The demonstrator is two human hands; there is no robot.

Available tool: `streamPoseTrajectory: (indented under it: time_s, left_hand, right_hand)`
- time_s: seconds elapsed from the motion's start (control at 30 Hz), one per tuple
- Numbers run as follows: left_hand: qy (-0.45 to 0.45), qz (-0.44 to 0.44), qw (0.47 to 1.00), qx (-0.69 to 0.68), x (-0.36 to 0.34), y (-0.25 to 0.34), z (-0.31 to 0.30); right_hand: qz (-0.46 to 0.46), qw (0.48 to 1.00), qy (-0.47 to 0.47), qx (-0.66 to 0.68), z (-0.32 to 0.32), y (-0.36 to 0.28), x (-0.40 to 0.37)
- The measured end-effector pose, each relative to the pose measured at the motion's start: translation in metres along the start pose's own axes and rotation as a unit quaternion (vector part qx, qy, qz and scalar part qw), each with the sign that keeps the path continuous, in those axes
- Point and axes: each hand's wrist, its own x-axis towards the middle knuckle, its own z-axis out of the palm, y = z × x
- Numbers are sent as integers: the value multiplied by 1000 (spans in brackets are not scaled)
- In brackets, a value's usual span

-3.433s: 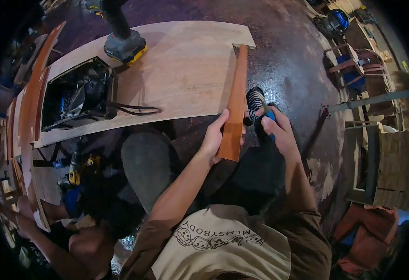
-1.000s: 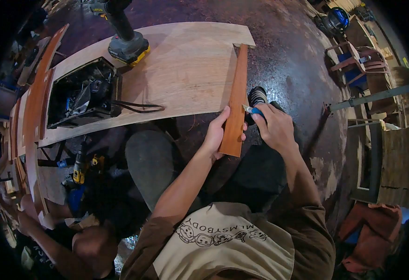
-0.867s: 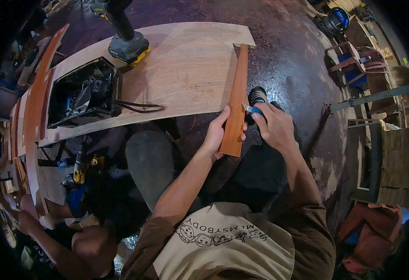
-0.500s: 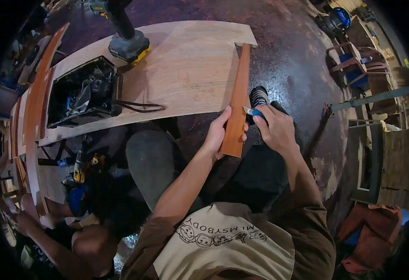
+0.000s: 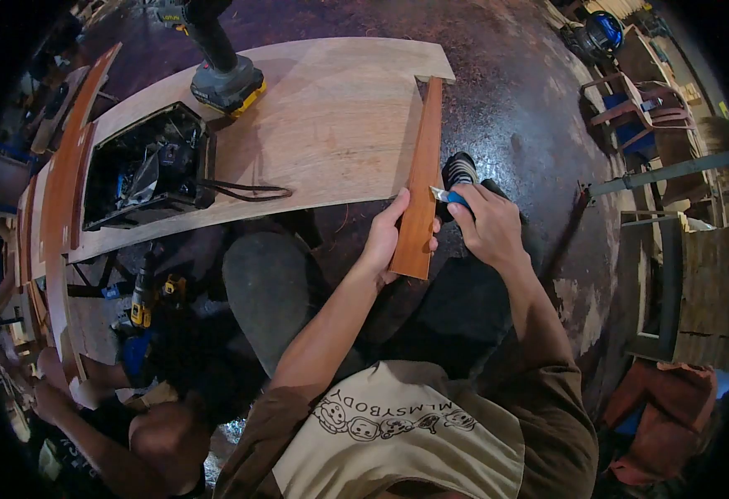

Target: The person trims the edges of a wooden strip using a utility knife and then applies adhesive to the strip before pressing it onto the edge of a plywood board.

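Note:
A long reddish-brown wooden strip (image 5: 419, 208) runs away from me, its far end at the notched corner of a pale plywood board (image 5: 331, 125). My left hand (image 5: 388, 237) is wrapped around the near part of the strip, thumb on its face and fingertips showing at the right edge. My right hand (image 5: 492, 226) grips a blue-handled utility knife (image 5: 450, 197). The knife's blade points left and meets the strip's right edge, just beyond my left fingers. Most of the knife's handle is hidden in my palm.
On the board stand a cordless drill (image 5: 227, 83) and a black open box (image 5: 148, 170) of small items with a strap. Another person (image 5: 132, 432) sits at lower left near a yellow drill (image 5: 141, 303). A plastic chair (image 5: 643, 108) and a rust-coloured cloth (image 5: 660, 424) lie right.
My right hand and the knife have shifted slightly left, bringing the blade onto the strip's edge. The strip, held in my left hand, has moved a little left.

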Motion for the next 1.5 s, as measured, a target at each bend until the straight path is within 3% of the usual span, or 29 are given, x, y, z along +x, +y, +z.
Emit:
streamPoseTrajectory:
  time_s: [1.37, 1.47, 1.5]
  left_hand:
    - [-11, -8, 1000, 5, 1, -1, -2]
    - [-18, -20, 999, 23, -3, -2, -2]
    - [-25, -30, 998, 41, -7, -3, -1]
  right_hand:
    - [-9, 999, 32, -4, 10, 14, 18]
    - [13, 1000, 25, -10, 13, 30, 24]
    - [63, 997, 28, -29, 11, 48, 29]
